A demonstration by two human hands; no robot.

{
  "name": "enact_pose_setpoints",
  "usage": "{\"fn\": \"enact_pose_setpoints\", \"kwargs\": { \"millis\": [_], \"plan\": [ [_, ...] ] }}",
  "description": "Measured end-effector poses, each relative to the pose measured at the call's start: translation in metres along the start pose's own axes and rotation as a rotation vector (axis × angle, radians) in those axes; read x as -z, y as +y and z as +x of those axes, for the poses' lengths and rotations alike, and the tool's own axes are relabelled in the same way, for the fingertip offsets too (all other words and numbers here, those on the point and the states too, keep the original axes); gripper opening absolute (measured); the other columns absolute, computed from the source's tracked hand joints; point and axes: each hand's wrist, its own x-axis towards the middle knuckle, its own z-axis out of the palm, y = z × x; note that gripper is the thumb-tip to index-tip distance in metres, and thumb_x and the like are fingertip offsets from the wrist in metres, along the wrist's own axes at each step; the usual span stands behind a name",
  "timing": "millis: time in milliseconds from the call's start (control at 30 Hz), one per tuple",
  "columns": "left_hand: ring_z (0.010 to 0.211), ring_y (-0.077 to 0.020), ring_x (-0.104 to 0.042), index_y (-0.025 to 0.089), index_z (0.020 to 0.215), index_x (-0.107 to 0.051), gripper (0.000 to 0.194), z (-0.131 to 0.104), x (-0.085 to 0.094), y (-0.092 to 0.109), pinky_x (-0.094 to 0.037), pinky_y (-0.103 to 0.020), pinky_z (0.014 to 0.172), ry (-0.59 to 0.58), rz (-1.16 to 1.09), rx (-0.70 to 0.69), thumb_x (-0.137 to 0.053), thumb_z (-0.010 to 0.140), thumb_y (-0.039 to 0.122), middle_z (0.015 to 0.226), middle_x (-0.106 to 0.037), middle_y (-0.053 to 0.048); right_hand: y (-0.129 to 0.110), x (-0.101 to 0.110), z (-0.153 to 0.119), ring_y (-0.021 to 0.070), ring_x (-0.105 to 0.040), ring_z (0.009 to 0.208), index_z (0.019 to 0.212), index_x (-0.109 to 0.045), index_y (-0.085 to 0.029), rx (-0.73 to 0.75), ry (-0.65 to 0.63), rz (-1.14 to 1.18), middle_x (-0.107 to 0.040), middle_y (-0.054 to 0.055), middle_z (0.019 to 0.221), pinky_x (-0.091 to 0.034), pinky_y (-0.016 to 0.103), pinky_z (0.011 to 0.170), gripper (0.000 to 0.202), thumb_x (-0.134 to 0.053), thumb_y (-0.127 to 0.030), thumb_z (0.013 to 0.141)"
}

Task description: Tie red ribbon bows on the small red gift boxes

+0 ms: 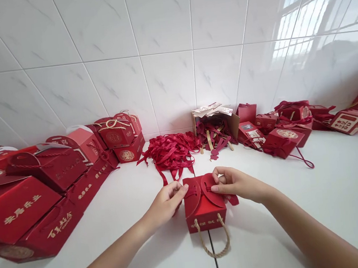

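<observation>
A small red gift box [204, 209] stands on the white table in front of me, with rounded flaps folded over its top. A beige rope handle [217, 254] hangs from its near side, and a bit of red ribbon [232, 199] pokes out at its right. My left hand [169, 200] pinches the left top edge of the box, thumb on the flap. At the right flap, my right hand [232, 182] has its thumb and fingers closed on the edge by the slots, where a dark red ribbon passes through.
Behind the box lies a heap of red ribbons [174, 149]. Beside it, an open cardboard box [233, 123] spills dark red tags with gold strips; white cards [211, 109] lie on top. Stacked red gift boxes [27, 204] line the left, more gift boxes [284, 138] the right. A tiled wall [168, 78] rises behind.
</observation>
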Motion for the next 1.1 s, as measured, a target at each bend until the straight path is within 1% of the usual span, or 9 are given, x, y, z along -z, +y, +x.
{"fn": "enact_pose_setpoints", "kwargs": {
  "millis": [167, 267, 367, 433, 600, 733, 867, 1000, 1100],
  "plan": [
    [0.051, -0.0095, -0.026, 0.019, 0.056, -0.035, 0.045, -0.006, 0.009, 0.008, -0.023, -0.024, 0.049, -0.011, 0.123, -0.027, -0.049, 0.084, 0.051, 0.055, -0.026, 0.006, -0.003, 0.012, -0.006, 0.0081, -0.043, 0.053, 0.082, -0.040, -0.020, 0.040, 0.030, -0.009, -0.042, -0.008, 0.057, -0.030, 0.022, 0.052, 0.039, -0.067, -0.047, 0.076],
    [0.059, -0.0131, -0.039, 0.019, 0.063, -0.043, 0.035, -0.007, 0.013, 0.008, -0.032, -0.025, 0.057, 0.152, 0.268, -0.144, -0.050, 0.083, 0.047, 0.063, -0.042, 0.003, -0.001, 0.020, -0.008, 0.0095, -0.043, 0.058, 0.082, -0.041, -0.020, 0.060, 0.117, -0.167, -0.045, -0.005, 0.064, -0.032, 0.023, 0.056, 0.035, -0.061, -0.048, 0.080],
    [0.074, -0.0177, -0.048, 0.021, 0.073, -0.049, 0.026, -0.016, 0.017, 0.009, -0.037, -0.027, 0.066, 0.386, 0.457, -0.229, -0.050, 0.084, 0.044, 0.077, -0.052, -0.001, -0.001, 0.024, -0.016, 0.0134, -0.047, 0.070, 0.078, -0.046, -0.019, 0.045, 0.345, -0.490, -0.053, 0.000, 0.079, -0.038, 0.028, 0.066, 0.034, -0.049, -0.053, 0.085],
    [0.065, -0.0165, -0.047, 0.020, 0.066, -0.049, 0.034, -0.028, 0.018, 0.011, -0.035, -0.026, 0.060, 0.353, 0.540, -0.128, -0.044, 0.086, 0.047, 0.066, -0.048, 0.001, -0.004, 0.023, -0.025, 0.0146, -0.047, 0.071, 0.076, -0.048, -0.019, -0.020, 0.392, -0.632, -0.054, 0.001, 0.079, -0.039, 0.028, 0.066, 0.038, -0.040, -0.054, 0.088],
    [0.052, -0.0161, -0.048, 0.021, 0.073, -0.067, 0.037, -0.055, 0.008, 0.013, -0.029, -0.025, 0.052, -0.094, 0.596, 0.103, -0.041, 0.086, 0.045, 0.057, -0.056, 0.000, -0.012, 0.006, -0.041, 0.0133, -0.050, 0.063, 0.073, -0.059, -0.018, -0.136, -0.051, -0.728, -0.057, 0.001, 0.069, -0.038, 0.025, 0.058, 0.032, -0.041, -0.039, 0.089],
    [0.060, -0.0197, -0.056, 0.025, 0.115, -0.063, 0.038, -0.052, -0.001, 0.004, -0.035, -0.026, 0.058, -0.027, 0.503, 0.156, -0.047, 0.083, 0.038, 0.064, -0.062, -0.001, -0.006, -0.006, -0.046, 0.0143, -0.055, 0.059, 0.118, -0.057, -0.022, -0.269, -0.119, -0.761, -0.062, 0.000, 0.064, -0.039, 0.026, 0.057, 0.036, -0.046, -0.034, 0.086],
    [0.055, -0.0159, -0.053, 0.021, 0.137, -0.038, 0.059, -0.039, 0.001, -0.002, -0.040, -0.027, 0.058, 0.120, 0.034, 0.294, -0.052, 0.081, 0.028, 0.062, -0.057, 0.003, 0.010, -0.005, -0.048, 0.0140, -0.054, 0.063, 0.147, -0.018, -0.025, -0.297, 0.022, -0.531, -0.062, -0.001, 0.069, -0.040, 0.025, 0.057, 0.074, -0.054, -0.040, 0.085],
    [0.070, -0.0137, -0.062, 0.023, 0.119, -0.050, 0.047, -0.029, 0.002, 0.002, -0.048, -0.026, 0.062, 0.332, -0.693, 0.283, -0.054, 0.076, 0.005, 0.089, -0.064, -0.002, 0.022, -0.009, -0.035, 0.0078, -0.051, 0.063, 0.137, -0.035, -0.032, -0.070, 0.344, 0.165, -0.059, -0.001, 0.093, -0.042, 0.020, 0.056, 0.066, -0.066, -0.031, 0.079],
    [0.071, -0.0131, -0.064, 0.015, 0.089, -0.059, 0.020, -0.025, -0.003, 0.006, -0.052, -0.024, 0.062, 0.402, -1.049, 0.246, -0.049, 0.079, 0.000, 0.084, -0.064, -0.005, 0.024, -0.018, -0.020, 0.0068, -0.055, 0.064, 0.118, -0.051, -0.023, 0.012, 0.423, 0.838, -0.059, 0.000, 0.090, -0.046, 0.018, 0.055, 0.042, -0.064, -0.014, 0.079]
  ]
}}
